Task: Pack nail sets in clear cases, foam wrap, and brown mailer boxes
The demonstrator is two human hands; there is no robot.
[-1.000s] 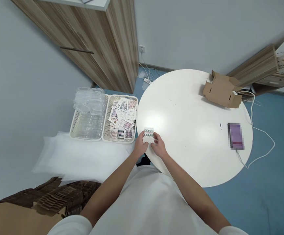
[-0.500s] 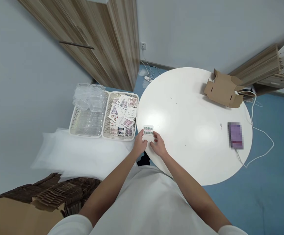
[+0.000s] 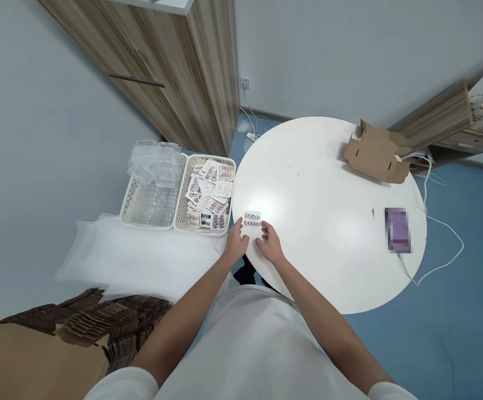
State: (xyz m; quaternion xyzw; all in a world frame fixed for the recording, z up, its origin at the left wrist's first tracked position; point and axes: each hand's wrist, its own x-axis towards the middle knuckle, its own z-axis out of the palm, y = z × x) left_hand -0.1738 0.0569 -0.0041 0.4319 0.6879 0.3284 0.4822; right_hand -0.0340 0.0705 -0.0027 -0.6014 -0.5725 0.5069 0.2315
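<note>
Left hand (image 3: pixel 236 245) and right hand (image 3: pixel 270 244) pinched the near edge of a small card of press-on nails (image 3: pixel 252 220), one hand per side, fingers closed on it, card lying flat at the bench (image 3: pixel 328 222) edge nearest the person. Judgement: the step looked like squaring or checking the card; best done with light fingertip grip on the blank margin, off the nails, card kept flat on the bench. Both forearms came in from below, converging, wrists low, palms down. Just left of the bench sat a white basket of nail cards (image 3: pixel 205 197), touching another basket of clear plastic cases (image 3: pixel 153 189). Further out: folded cardboard box (image 3: pixel 377 153) at far bench edge, phone (image 3: pixel 397 230) with white cable (image 3: pixel 441 244) at right.
</note>
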